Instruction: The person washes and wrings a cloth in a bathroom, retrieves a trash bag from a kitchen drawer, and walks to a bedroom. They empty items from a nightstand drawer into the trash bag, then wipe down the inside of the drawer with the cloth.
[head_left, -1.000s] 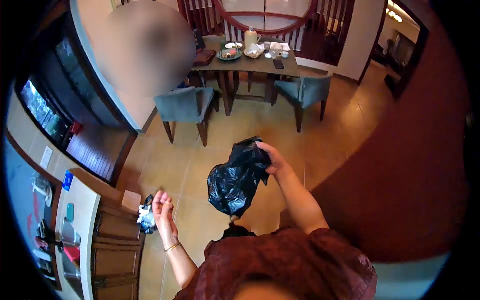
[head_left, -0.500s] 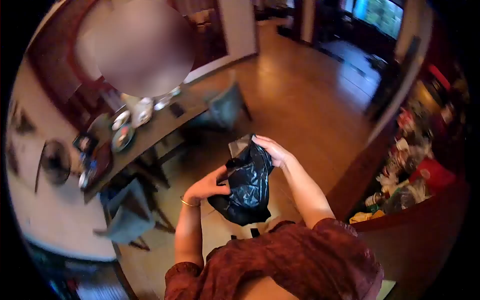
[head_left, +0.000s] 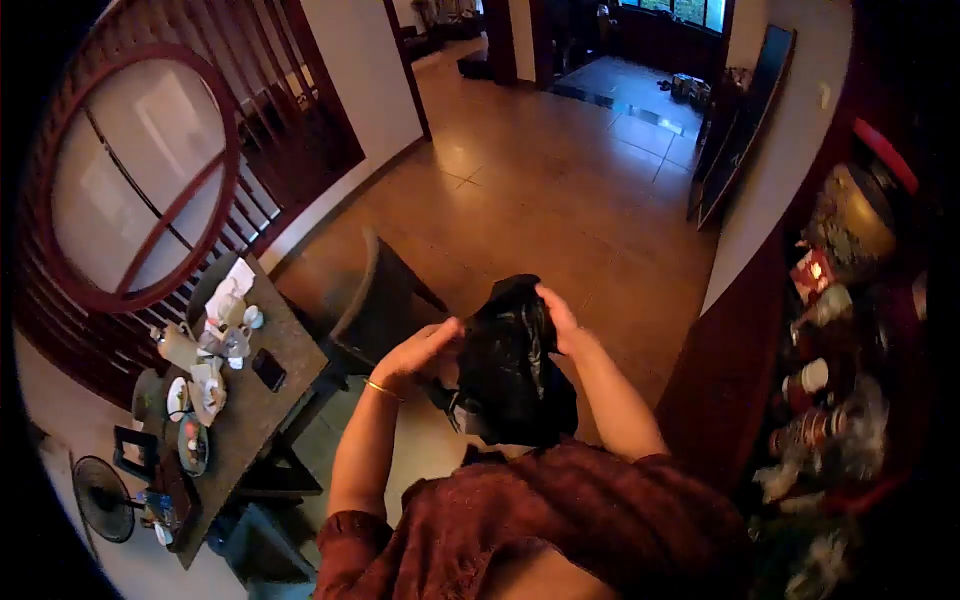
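Observation:
A crumpled, shiny black plastic bag (head_left: 512, 365) is between my hands in front of my chest. My right hand (head_left: 563, 322) grips its upper right side, the fingers partly hidden by the plastic. On the left edge of the bag is my left hand (head_left: 420, 355), with a gold bangle on the wrist; its fingertips disappear at the bag's side. A small pale patch (head_left: 463, 415) shows at the bag's lower left, too unclear to name.
To my left is a dining table (head_left: 255, 415) with dishes, a phone (head_left: 268, 370) and a plate of food (head_left: 194, 443). A chair (head_left: 375, 310) stands at its near end. A fan (head_left: 103, 498) is beyond. Jars and bags crowd a cabinet (head_left: 725, 420) on my right.
My view has turned right, so the table appears farther left. The bag stays between my hands, and my left hand has shifted higher along its side.

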